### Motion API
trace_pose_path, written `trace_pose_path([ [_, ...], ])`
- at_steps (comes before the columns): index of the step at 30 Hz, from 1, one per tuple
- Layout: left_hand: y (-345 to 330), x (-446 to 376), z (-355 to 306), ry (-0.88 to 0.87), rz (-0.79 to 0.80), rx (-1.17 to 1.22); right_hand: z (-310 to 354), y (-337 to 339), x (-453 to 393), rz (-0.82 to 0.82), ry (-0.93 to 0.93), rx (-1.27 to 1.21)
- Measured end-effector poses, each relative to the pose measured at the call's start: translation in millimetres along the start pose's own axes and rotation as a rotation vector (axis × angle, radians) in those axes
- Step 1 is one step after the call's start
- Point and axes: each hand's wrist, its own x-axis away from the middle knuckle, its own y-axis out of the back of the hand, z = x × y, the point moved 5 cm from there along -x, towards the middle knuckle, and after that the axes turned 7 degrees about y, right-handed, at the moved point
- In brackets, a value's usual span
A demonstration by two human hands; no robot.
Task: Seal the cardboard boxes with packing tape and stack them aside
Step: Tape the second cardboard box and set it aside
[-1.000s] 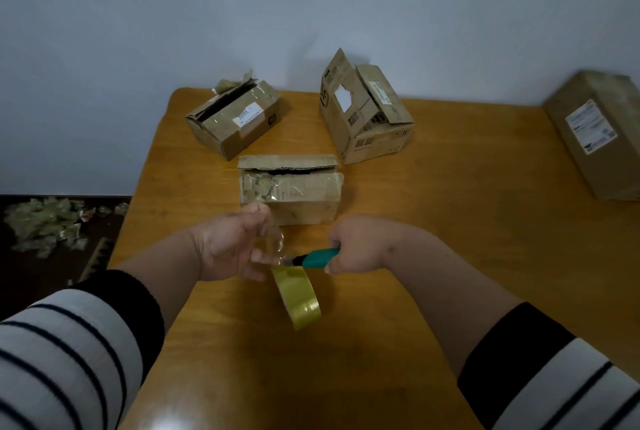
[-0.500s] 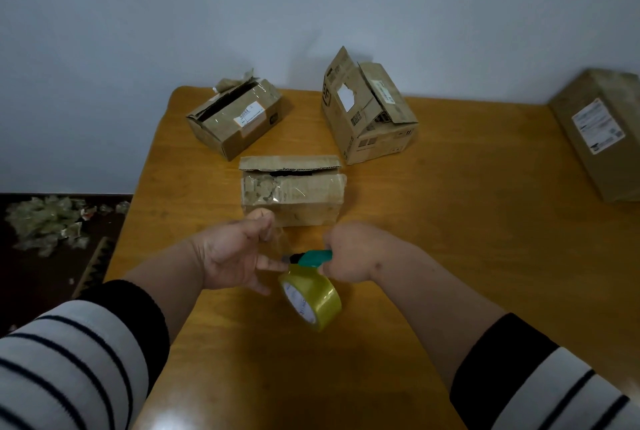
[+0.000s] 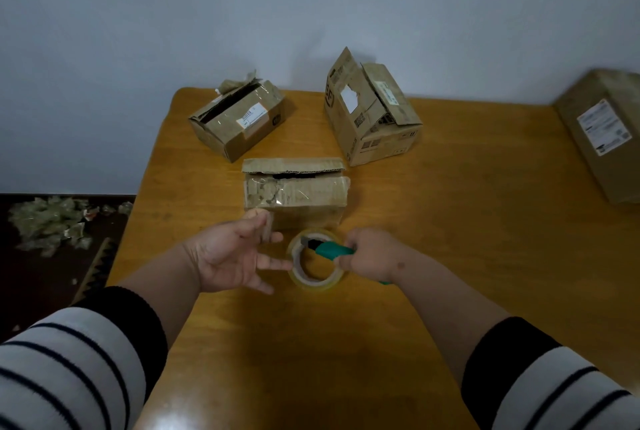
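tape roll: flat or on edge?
Flat. The tape roll lies on the table with its round hole facing up, between both hands.

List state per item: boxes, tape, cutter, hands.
near box: flaps ajar, unsealed
left box: top gaping
middle box: flaps up
right box: closed
tape roll: flat on table
cutter: blade out, over roll
left hand: fingers spread, maybe holding tape
right hand: grips cutter
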Motion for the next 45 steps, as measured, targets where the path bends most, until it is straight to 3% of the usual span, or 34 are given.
trace_pose_path([
  [5,7.1,2.8,-1.2,-0.025,-0.021,0.012,-23.0,-14.2,-0.3,-0.052,-0.081,-0.242],
  [9,16.1,7.1,1.2,-0.035,-0.033,-0.029,-47.3,-15.9,3.9,-0.209,-0.177,-0.354],
  [12,15.6,11.5,1.4,-0.028,-0.021,-0.027,-63.1,-26.3,7.0,-0.211,-0.282,-0.292],
  [16,12.9,15.9,1.8,-0.028,-0.012,-0.045,-57.4,-48.3,-2.3,-0.137,-0.221,-0.198],
  [20,9.0,21.2,-0.5,-0.023,0.012,-0.067,-48.8,-51.1,-10.3,-0.075,-0.19,0.061],
  [22,5.2,24.9,-2.5,-0.018,0.042,-0.081,-40.3,-41.1,-12.6,-0.133,-0.171,0.115],
  [24,2.6,28.3,-4.2,-0.011,0.067,-0.084,-21.6,-22.8,-13.9,-0.296,-0.144,-0.084],
  [26,1.1,30.8,-5.1,-0.008,0.091,-0.082,5.6,-8.9,-17.4,-0.375,-0.097,-0.472],
  [29,-1.1,34.3,-6.0,-0.008,0.128,-0.09,52.0,-11.5,-22.3,-0.15,-0.014,-1.027],
  [32,1.7,39.8,-7.6,-0.018,0.157,-0.094,77.2,-22.3,-21.0,0.104,0.026,-1.35],
  [38,10.9,50.1,-10.8,-0.037,0.186,-0.129,91.1,-26.9,-22.0,0.225,0.148,-1.482],
  [45,14.6,52.7,-20.5,-0.058,0.218,-0.123,97.6,-18.8,-25.4,0.235,0.236,-1.504],
])
